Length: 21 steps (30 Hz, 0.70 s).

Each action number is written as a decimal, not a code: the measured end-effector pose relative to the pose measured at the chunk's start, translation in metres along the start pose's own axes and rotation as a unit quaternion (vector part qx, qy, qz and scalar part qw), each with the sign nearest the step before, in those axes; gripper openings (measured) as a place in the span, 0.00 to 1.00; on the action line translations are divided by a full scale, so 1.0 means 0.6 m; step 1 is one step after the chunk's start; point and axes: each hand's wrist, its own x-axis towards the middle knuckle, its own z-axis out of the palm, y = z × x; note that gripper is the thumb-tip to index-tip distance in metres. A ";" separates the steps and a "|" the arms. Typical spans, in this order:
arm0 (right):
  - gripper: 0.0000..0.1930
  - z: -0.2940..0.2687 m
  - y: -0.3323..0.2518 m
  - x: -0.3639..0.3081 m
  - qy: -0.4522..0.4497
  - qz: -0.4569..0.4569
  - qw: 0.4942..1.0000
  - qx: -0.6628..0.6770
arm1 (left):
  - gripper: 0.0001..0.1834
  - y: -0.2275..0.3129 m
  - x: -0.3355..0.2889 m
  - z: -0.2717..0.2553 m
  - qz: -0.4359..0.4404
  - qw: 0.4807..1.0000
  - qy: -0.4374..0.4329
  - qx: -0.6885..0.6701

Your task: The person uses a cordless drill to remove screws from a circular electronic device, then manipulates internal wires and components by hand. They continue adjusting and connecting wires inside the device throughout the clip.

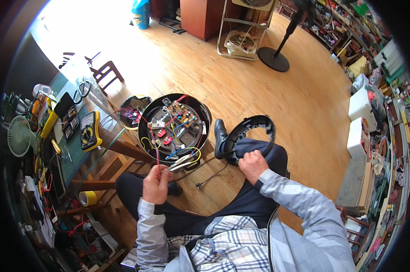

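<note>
My right hand (254,167) is closed on a black plastic ring (232,141), holding it up over my right knee. In front of me sits a round black appliance housing (206,113), its inside facing up. A circuit board (190,119), red connectors and loose coloured wires show within it. At its near edge my left hand (157,185) pinches a thin red wire (157,156) that runs up into the housing. White-sleeved wires (181,162) lie beside those fingers. My left fingertips are partly hidden by the hand itself.
A glass-topped table at the left holds a yellow multimeter (90,132), a small fan (20,136) and tools. Yellow tape (88,198) sits below it. A plug (199,185) lies on the floor between my legs. Ahead stands a black pedestal base (274,59); crowded shelves line the right.
</note>
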 end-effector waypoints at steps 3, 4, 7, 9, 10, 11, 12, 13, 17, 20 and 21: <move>0.06 -0.080 0.033 -0.022 0.018 -0.002 1.000 0.004 | 0.11 0.018 -0.013 0.028 0.013 0.999 0.013 0.046; 0.06 -0.104 0.038 -0.029 0.022 -0.006 1.000 0.000 | 0.11 0.031 -0.022 0.028 0.007 0.990 0.027 0.137; 0.06 -0.157 0.039 -0.049 0.020 -0.019 0.999 -0.023 | 0.10 0.082 -0.038 0.047 0.241 0.916 0.190 0.259; 0.07 -0.178 0.033 -0.061 0.023 -0.017 0.999 -0.021 | 0.08 0.120 -0.072 0.075 0.178 0.947 0.197 0.179; 0.07 -0.185 0.030 -0.065 0.019 -0.018 0.999 -0.020 | 0.08 0.136 -0.087 0.090 0.190 0.951 0.176 0.167; 0.07 -0.190 0.026 -0.068 0.016 -0.018 1.000 -0.019 | 0.08 0.147 -0.098 0.106 0.189 0.957 0.151 0.157; 0.07 -0.195 0.023 -0.071 0.013 -0.019 1.000 -0.017 | 0.08 0.153 -0.099 0.126 0.220 0.961 0.107 0.131; 0.07 -0.199 0.019 -0.073 0.014 -0.020 1.000 -0.014 | 0.09 0.155 -0.098 0.148 0.225 0.966 0.058 0.109; 0.07 -0.223 0.004 -0.078 0.022 -0.026 0.999 -0.007 | 0.18 0.114 -0.019 0.242 0.273 0.961 -0.033 0.038; 0.07 -0.250 -0.007 -0.086 0.024 -0.035 0.999 -0.001 | 0.16 0.065 0.025 0.272 0.142 0.985 -0.086 -0.049; 0.06 -0.257 -0.011 -0.086 0.027 -0.027 0.999 0.014 | 0.15 0.050 0.036 0.274 0.067 0.988 -0.114 -0.081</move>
